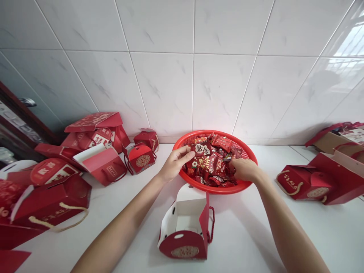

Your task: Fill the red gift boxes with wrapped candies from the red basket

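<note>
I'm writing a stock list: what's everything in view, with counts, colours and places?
Basket: one, red, centre
Wrapped packets: many, mostly red, in the basket
Open box: one, red with white inside, before the basket
Small boxes: two, red, left of the basket
Other boxes: several, red, farther left
Handled box: one, red, right
Box or bag: one, red, beside it
Carton: one, brown, far right
Countertop: one, white, beneath the boxes
Tiled wall: one, pale grey, background
Frame: one, dark, left edge
Left hand: one, bare, basket's left side
Right hand: one, bare, fingers among packets
</note>
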A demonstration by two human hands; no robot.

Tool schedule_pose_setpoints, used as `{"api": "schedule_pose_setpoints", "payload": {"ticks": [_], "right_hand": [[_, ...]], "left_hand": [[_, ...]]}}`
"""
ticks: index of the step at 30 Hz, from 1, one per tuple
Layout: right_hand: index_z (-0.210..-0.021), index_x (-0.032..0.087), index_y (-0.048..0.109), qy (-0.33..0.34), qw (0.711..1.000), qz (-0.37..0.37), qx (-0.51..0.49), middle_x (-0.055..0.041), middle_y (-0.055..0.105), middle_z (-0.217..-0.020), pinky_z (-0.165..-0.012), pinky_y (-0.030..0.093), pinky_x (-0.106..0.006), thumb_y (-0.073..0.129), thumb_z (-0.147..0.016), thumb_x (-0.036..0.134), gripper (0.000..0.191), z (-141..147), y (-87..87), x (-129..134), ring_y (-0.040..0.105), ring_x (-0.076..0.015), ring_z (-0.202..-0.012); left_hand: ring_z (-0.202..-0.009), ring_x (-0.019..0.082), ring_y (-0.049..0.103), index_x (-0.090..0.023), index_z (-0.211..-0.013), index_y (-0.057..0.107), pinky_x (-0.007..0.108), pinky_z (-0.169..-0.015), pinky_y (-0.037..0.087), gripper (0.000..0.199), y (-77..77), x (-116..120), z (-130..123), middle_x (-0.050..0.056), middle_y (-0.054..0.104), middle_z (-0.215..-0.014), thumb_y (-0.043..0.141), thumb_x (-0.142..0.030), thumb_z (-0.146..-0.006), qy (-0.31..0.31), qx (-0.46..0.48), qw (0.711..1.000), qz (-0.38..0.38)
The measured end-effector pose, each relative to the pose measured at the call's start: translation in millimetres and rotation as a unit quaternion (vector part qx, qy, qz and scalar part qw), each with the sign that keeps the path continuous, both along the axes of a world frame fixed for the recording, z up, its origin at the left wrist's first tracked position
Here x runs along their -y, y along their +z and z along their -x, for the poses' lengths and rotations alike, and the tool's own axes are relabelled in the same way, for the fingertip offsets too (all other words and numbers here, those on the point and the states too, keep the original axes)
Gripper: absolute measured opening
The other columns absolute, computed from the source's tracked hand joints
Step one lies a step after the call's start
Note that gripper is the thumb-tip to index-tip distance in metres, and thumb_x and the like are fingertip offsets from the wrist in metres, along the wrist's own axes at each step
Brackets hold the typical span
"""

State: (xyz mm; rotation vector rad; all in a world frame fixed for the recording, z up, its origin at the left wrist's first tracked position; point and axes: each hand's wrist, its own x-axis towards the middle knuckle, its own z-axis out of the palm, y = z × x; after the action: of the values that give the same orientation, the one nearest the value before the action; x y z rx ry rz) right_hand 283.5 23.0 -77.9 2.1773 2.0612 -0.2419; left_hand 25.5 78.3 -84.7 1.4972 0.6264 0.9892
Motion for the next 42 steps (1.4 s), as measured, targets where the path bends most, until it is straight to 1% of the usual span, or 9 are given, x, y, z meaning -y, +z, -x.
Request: {"api": "schedule_pose_setpoints", "payload": {"ticks": [6, 12, 14, 19, 23, 27, 32, 37, 42], "right_hand": [[-0.083, 0.022, 0.071, 0.008, 0.994, 0.0, -0.105, -0.0071, 0.075, -0.091, -0.067, 0.044, -0.032, 0.054, -0.081, 0.005, 0.023, -8.1, 8.9, 3.6, 0.068, -0.025, -0.084], [-0.105, 0.021, 0.071, 0.015, 0.972, -0.075, -0.222, -0.0068, 0.074, -0.105, -0.078, 0.054, -0.033, 0.039, -0.094, 0.015, 0.034, -19.3, 15.9, 9.6, 0.068, -0.0209, -0.087], [-0.104, 0.02, 0.07, 0.014, 0.957, -0.095, -0.273, -0.0061, 0.072, -0.097, -0.077, 0.055, -0.034, 0.041, -0.096, 0.019, 0.031, -21.0, 15.8, 9.9, 0.067, -0.0205, -0.083], [-0.104, 0.019, 0.069, -0.008, 0.886, -0.112, -0.449, -0.0009, 0.064, -0.076, -0.067, 0.055, -0.033, 0.05, -0.096, 0.03, 0.024, -12.0, 14.8, 11.3, 0.064, -0.0176, -0.068], [-0.104, 0.02, 0.071, 0.006, 0.864, -0.145, -0.482, -0.0019, 0.065, -0.077, -0.062, 0.055, -0.032, 0.055, -0.096, 0.041, 0.028, 4.3, 14.9, 13.3, 0.063, -0.0178, -0.07], [-0.103, 0.019, 0.072, 0.027, 0.84, -0.169, -0.514, -0.0066, 0.072, -0.093, -0.065, 0.057, -0.033, 0.059, -0.093, 0.051, 0.036, 18.6, 15.7, 14.3, 0.065, -0.0189, -0.076], [-0.105, 0.019, 0.071, 0.047, 0.822, -0.193, -0.534, -0.007, 0.075, -0.088, -0.067, 0.056, -0.034, 0.063, -0.09, 0.055, 0.04, 27.5, 16.7, 16.4, 0.069, -0.0212, -0.078], [-0.109, 0.019, 0.068, 0.041, 0.806, -0.166, -0.566, -0.0075, 0.078, -0.091, -0.073, 0.059, -0.038, 0.072, -0.084, 0.05, 0.04, 28.5, 15.7, 17.4, 0.074, -0.0246, -0.086], [-0.109, 0.019, 0.07, 0.036, 0.803, -0.176, -0.568, -0.0083, 0.079, -0.095, -0.076, 0.06, -0.038, 0.074, -0.083, 0.047, 0.038, 28.3, 15.3, 17.7, 0.075, -0.0248, -0.088]], "left_hand": [[-0.074, 0.013, 0.052, -0.017, -0.077, 0.063, 0.025, -0.071, 0.044, 0.051, 0.3, -0.7, -0.5, -0.002, 0.057, -0.076, 0.084, -0.064, -0.074, 0.0, -0.001, 1.0, 0.011], [-0.074, 0.013, 0.051, -0.017, -0.077, 0.064, 0.024, -0.07, 0.043, 0.053, 1.2, -0.1, -1.1, -0.002, 0.058, -0.077, 0.086, -0.065, -0.071, 0.001, 0.005, 1.0, 0.014], [-0.075, 0.013, 0.052, -0.017, -0.077, 0.065, 0.024, -0.071, 0.044, 0.053, 1.2, 0.0, -1.1, -0.002, 0.058, -0.078, 0.086, -0.065, -0.071, 0.002, 0.006, 1.0, 0.013], [-0.075, 0.014, 0.053, -0.018, -0.078, 0.065, 0.025, -0.073, 0.045, 0.047, 2.8, 0.8, 0.6, -0.002, 0.058, -0.078, 0.083, -0.061, -0.076, -0.004, -0.001, 1.0, -0.002], [-0.069, 0.013, 0.047, -0.018, -0.073, 0.063, 0.025, -0.066, 0.04, 0.044, 6.5, 1.7, 2.7, -0.003, 0.054, -0.073, 0.08, -0.058, -0.081, -0.034, -0.031, 0.998, -0.038], [-0.067, 0.015, 0.049, -0.019, -0.077, 0.065, 0.027, -0.064, 0.04, 0.039, 7.0, 2.2, 3.0, -0.001, 0.057, -0.073, 0.076, -0.056, -0.084, -0.075, -0.072, 0.993, -0.046], [-0.07, 0.016, 0.05, -0.02, -0.072, 0.061, 0.028, -0.068, 0.042, 0.036, 4.9, 3.6, 1.8, -0.001, 0.055, -0.074, 0.071, -0.05, -0.089, -0.076, -0.096, 0.987, -0.106], [-0.098, 0.025, 0.063, -0.021, -0.073, 0.067, 0.035, -0.093, 0.046, 0.03, 3.7, 4.3, 1.8, 0.005, 0.067, -0.089, 0.068, -0.043, -0.092, -0.058, -0.13, 0.972, -0.185], [-0.128, 0.033, 0.059, -0.022, -0.073, 0.071, 0.042, -0.109, 0.042, 0.029, 0.9, 4.6, 1.7, 0.01, 0.073, -0.106, 0.07, -0.044, -0.091, -0.044, -0.143, 0.971, -0.187]]}}
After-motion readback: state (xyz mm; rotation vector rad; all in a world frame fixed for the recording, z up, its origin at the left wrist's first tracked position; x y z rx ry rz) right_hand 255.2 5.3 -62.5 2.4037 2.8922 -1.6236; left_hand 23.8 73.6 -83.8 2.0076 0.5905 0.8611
